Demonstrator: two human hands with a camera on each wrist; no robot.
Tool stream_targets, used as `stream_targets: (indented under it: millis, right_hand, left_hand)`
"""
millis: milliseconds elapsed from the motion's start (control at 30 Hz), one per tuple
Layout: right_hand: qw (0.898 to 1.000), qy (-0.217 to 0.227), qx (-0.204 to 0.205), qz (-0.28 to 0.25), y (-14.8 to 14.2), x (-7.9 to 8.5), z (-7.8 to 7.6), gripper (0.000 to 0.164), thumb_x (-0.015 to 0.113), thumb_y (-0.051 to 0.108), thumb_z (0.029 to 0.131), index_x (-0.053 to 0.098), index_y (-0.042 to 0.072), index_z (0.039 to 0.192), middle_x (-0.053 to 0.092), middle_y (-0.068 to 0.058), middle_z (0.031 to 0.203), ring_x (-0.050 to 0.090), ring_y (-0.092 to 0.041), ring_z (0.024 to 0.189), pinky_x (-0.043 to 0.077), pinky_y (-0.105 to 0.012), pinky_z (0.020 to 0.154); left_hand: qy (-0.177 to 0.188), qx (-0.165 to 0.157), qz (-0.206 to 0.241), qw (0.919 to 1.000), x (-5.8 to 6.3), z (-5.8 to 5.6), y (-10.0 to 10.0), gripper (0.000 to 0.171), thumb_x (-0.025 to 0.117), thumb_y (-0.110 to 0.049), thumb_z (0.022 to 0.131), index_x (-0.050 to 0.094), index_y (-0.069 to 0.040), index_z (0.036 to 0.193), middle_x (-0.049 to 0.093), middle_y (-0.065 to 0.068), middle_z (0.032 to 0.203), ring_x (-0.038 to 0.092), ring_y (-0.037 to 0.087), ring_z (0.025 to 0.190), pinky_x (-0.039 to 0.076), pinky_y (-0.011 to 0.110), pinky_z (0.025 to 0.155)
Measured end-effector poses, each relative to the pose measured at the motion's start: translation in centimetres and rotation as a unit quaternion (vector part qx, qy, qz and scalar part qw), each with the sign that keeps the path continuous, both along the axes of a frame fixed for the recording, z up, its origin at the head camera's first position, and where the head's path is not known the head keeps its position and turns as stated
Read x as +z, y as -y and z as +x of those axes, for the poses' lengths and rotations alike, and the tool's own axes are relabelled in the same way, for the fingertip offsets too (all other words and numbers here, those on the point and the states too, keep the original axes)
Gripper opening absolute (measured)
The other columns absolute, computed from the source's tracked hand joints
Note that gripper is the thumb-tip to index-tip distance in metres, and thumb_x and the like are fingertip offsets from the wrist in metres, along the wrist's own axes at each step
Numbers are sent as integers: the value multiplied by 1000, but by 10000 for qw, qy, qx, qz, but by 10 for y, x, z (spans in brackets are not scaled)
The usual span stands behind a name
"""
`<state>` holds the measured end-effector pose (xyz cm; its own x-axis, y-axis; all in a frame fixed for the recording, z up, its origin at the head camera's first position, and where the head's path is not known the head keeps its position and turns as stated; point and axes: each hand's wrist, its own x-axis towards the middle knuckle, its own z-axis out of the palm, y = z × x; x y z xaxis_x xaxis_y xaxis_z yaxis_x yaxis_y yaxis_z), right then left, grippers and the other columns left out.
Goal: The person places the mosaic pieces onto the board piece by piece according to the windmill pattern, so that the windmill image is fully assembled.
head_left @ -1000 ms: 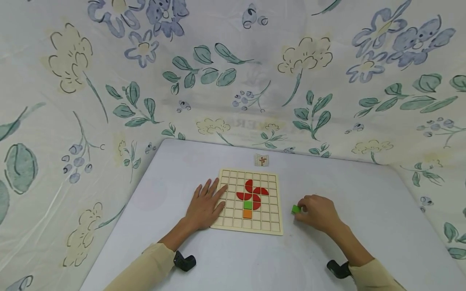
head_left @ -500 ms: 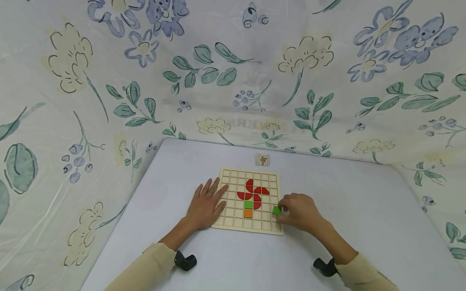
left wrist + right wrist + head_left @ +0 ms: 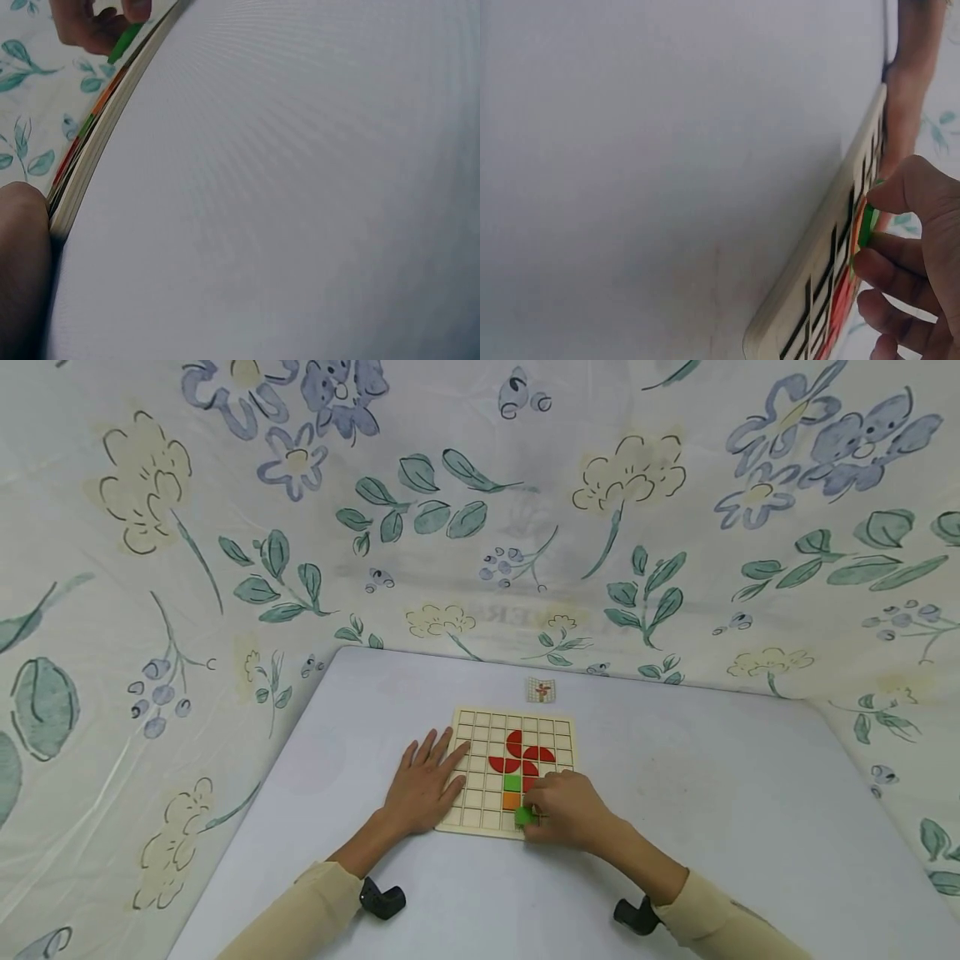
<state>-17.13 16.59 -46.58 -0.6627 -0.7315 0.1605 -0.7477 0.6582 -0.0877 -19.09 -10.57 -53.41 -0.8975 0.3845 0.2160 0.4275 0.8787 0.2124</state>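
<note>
A pale wooden grid board (image 3: 474, 817) lies on the table. Red rounded pieces (image 3: 504, 764) form a pinwheel on it, with a green square tile (image 3: 512, 783) below and an orange square tile (image 3: 511, 801) beneath that. My right hand (image 3: 570, 810) pinches another green tile (image 3: 524, 816) between thumb and fingers, over the board's near rows just below the orange one. In the right wrist view this green tile (image 3: 867, 225) stands tilted at the fingertips. My left hand (image 3: 423, 785) lies flat with spread fingers on the board's left edge.
A small patterned card (image 3: 541, 690) with a pinwheel picture lies behind the board on the white table (image 3: 712, 777). A floral cloth (image 3: 480, 510) hangs around the table's back and sides. Black wrist devices (image 3: 382, 900) sit at both sleeves.
My right hand has carried the green tile leftward from the table right of the board to over its near rows. The left hand stays in place.
</note>
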Motion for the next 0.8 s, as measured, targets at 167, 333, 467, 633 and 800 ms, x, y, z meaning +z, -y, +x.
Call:
stream_targets:
  millis: [167,333,467,633,800]
  right_hand:
    - [9999,-101,99,38,10,-5,3,13,76,30,73,74,19,79,55,13,67,44,-7,60,39,-25,58]
    - [9987,-443,127,212,15,-7,4,16,74,34,75,74,19,80,60,10,71,49,-8,62,39,-26,57]
    - [9983,-471,135,325,16,-4,8,24,75,40,79,77,18,89,69,6,82,60,-11,72,44,-27,61]
    - [9990,-321,82,300,17,-3,12,30,77,44,81,78,18,95,71,4,89,65,-14,82,49,-30,69]
    - [9996,-169,201,116,17,-6,12,24,78,35,84,78,20,102,70,6,87,63,-11,78,50,-31,70]
  left_hand:
    - [9,11,-7,10000,0,0,0,56,37,-43,104,34,-20,155,22,14,160,13,35,147,10,56,114]
    - [-25,15,19,10000,-1,-1,0,56,37,-44,104,34,-21,155,22,14,160,14,35,147,10,55,114]
    - [-37,2,43,10000,-1,-1,0,56,37,-43,104,34,-21,155,23,14,160,15,36,147,11,56,114]
    - [-62,16,8,10000,-2,-1,0,56,38,-43,104,34,-21,155,23,14,160,15,36,147,11,56,114]
    - [-9,24,-13,10000,-2,0,0,56,37,-43,104,33,-21,155,22,14,160,14,35,147,10,55,114]
